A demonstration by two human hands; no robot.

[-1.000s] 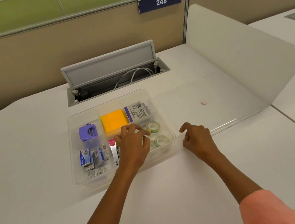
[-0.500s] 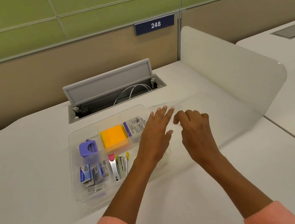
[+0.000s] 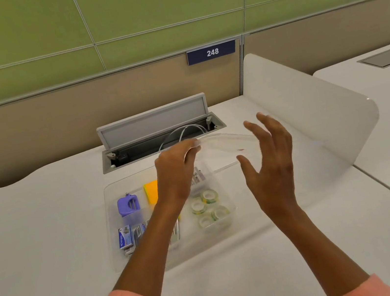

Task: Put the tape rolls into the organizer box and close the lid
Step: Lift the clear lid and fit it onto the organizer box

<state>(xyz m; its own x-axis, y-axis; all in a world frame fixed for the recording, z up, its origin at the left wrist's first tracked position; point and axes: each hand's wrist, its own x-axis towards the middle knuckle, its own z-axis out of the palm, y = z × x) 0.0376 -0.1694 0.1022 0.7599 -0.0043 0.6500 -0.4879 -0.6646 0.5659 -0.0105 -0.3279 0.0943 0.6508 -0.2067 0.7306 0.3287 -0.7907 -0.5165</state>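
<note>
The clear organizer box (image 3: pixel 114 228) stands on the white desk. Several green-and-white tape rolls (image 3: pixel 207 207) lie in its front right compartment. The clear lid (image 3: pixel 225 148) is lifted off the desk and tilted above the box's right side. My left hand (image 3: pixel 177 174) grips the lid's far left edge with closed fingers. My right hand (image 3: pixel 271 161) is spread beside the lid's right part, fingers apart; whether it touches the lid is unclear. My left forearm hides the box's middle compartments.
The box also holds a purple sharpener (image 3: pixel 127 205), an orange sticky-note pad (image 3: pixel 152 191) and staple boxes (image 3: pixel 126 238). Behind it a desk cable hatch (image 3: pixel 156 125) stands open with white cables. A white curved divider (image 3: pixel 312 112) rises at the right.
Both hands left the box and moved right to the lid lying flat on the desk. The left hand took hold of the lid and raised it toward the box. The view tilted upward.
</note>
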